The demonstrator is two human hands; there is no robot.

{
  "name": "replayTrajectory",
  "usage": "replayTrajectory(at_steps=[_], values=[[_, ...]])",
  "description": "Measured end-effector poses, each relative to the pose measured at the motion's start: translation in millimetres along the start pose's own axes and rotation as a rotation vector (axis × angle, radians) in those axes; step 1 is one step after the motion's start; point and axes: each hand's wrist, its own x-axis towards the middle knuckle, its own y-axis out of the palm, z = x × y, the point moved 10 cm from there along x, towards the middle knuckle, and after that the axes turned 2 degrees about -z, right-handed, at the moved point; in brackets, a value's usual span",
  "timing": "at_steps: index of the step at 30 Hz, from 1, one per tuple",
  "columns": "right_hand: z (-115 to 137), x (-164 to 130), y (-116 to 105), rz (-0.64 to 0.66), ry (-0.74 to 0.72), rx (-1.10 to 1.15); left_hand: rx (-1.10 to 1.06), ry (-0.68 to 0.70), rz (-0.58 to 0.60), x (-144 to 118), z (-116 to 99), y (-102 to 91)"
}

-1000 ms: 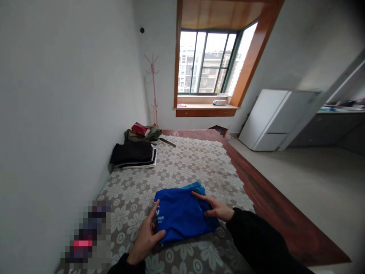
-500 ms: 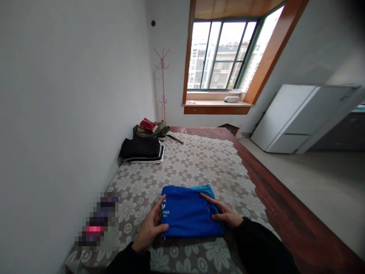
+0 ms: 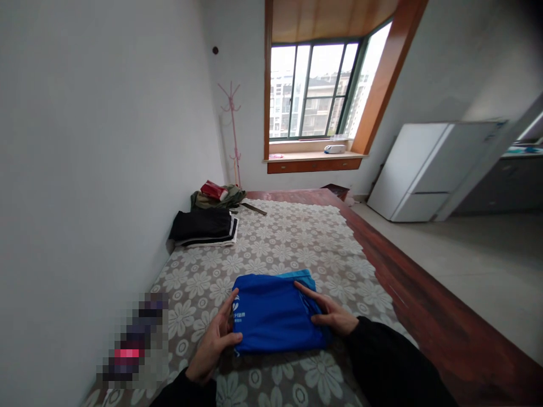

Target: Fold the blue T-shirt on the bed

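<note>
I take the folded blue garment [image 3: 278, 314] as my landmark. It lies flat on the flowered cover [image 3: 292, 237] of the bed, at the near end, straight in front of me.

Against the picture from a second ago the bundle has squared up: then it sat skewed, its far corner lifted toward the window; now its edges run nearly level across the cover. Both hands have followed it in. My left hand [image 3: 216, 339] lies against the garment's left edge, thumb on the near corner and fingers spread open along the side, pinching nothing that I can see. My right hand [image 3: 328, 314] rests flat on the right edge, fingers stretched over the lighter blue band, pressing and not clasping. I judge the fold is made and the bundle is being trued and flattened.

Counted: one blue garment and two hands on it. Beyond it, by the wall, is one dark folded stack [image 3: 203, 227] with pale stripes at its edge; how many pieces make it I cannot tell from here. Beyond that is one olive heap [image 3: 220, 198] with one red item [image 3: 213, 190] on top. Left of the garment lies one blurred-out patch. Far past it stand one pink coat stand [image 3: 232, 133], one window [image 3: 316, 90] and, to the right, one white fridge [image 3: 428, 169].
</note>
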Motion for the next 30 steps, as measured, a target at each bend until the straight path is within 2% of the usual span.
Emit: replayTrajectory(at_steps=[7,14,30], values=[[0.5,-0.9,-4.8,-0.046,-0.042,-0.089,0.051,0.026,0.032,-0.5,5.5,-2.5],[-2.9,-1.4,-3.3,-0.025,-0.037,-0.116,0.061,0.066,0.014,-1.9,2.6,-2.3],[5.3,-2.7,-0.1,-0.032,-0.053,-0.145,0.059,0.053,0.038,-1.6,6.0,-0.5]])
